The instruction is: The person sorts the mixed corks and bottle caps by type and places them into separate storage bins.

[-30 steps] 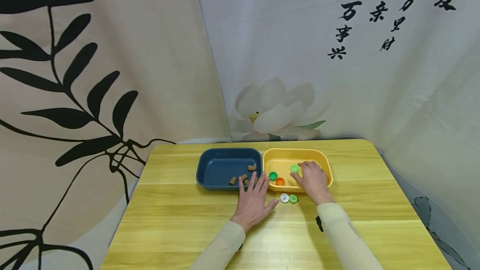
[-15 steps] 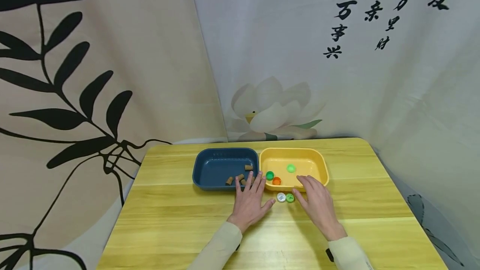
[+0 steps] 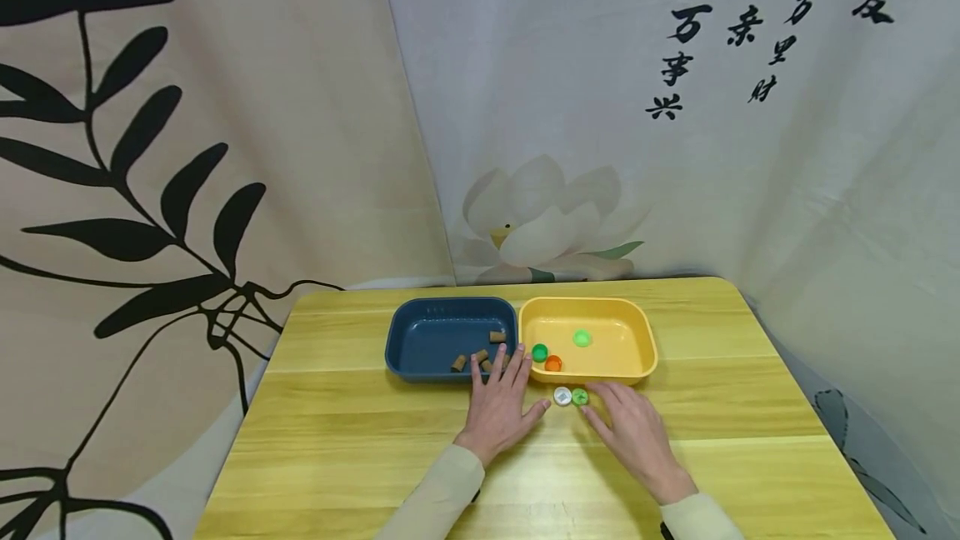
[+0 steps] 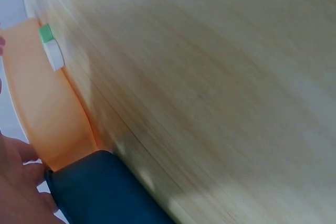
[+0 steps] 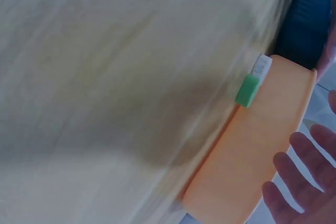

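Note:
My left hand [image 3: 498,415] lies with fingers spread over the near right corner of the blue tray [image 3: 420,373], fingertips at its rim beside the yellow tray [image 3: 637,372]. Brown cork-like pieces [image 3: 459,362] lie in the blue tray, partly hidden by those fingers. On the table before the yellow tray sit a white bottle cap [image 3: 562,396] and a green bottle cap [image 3: 580,397], side by side. My right hand [image 3: 637,438] is just right of the green cap, thumb and forefinger apart and close to it. In the right wrist view its fingers [image 5: 304,182] are spread and hold nothing.
Inside the yellow tray are a dark green cap [image 3: 539,352], an orange cap [image 3: 552,363] and a light green cap [image 3: 582,338]. Both trays stand edge to edge near the back of the wooden table [image 3: 337,457]. A printed curtain [image 3: 315,107] hangs behind it.
My right hand has drawn back from the light green cap in the yellow tray and come down to the green cap on the table. My left hand stays at the blue tray.

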`<state>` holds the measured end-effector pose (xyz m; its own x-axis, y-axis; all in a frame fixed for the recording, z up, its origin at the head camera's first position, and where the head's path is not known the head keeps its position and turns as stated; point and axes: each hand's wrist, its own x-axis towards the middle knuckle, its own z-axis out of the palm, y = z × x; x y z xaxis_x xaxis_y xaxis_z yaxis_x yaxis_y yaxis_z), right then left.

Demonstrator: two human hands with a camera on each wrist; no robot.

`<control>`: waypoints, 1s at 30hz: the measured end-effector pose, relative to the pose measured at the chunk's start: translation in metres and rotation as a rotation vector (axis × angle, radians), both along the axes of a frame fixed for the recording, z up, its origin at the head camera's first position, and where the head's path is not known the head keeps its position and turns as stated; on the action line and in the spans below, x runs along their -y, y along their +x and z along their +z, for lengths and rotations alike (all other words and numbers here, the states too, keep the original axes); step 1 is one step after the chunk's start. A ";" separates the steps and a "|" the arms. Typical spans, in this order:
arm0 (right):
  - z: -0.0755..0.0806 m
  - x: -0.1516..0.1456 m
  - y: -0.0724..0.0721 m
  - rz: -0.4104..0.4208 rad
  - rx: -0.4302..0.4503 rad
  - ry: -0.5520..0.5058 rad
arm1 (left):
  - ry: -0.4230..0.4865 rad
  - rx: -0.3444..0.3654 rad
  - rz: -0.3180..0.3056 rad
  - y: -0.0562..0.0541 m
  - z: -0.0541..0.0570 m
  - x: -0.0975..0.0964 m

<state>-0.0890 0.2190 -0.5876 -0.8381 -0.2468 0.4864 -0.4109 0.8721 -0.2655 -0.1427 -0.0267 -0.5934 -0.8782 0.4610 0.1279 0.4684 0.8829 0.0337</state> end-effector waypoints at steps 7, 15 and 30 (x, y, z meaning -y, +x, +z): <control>-0.003 0.004 0.001 -0.010 0.154 0.057 | 0.007 -0.006 -0.002 0.000 0.000 0.000; -0.003 0.009 0.001 0.025 0.287 0.103 | 0.020 -0.027 -0.007 -0.001 -0.003 -0.001; -0.007 0.011 0.002 0.031 0.313 0.123 | 0.013 -0.021 -0.004 0.000 -0.001 -0.001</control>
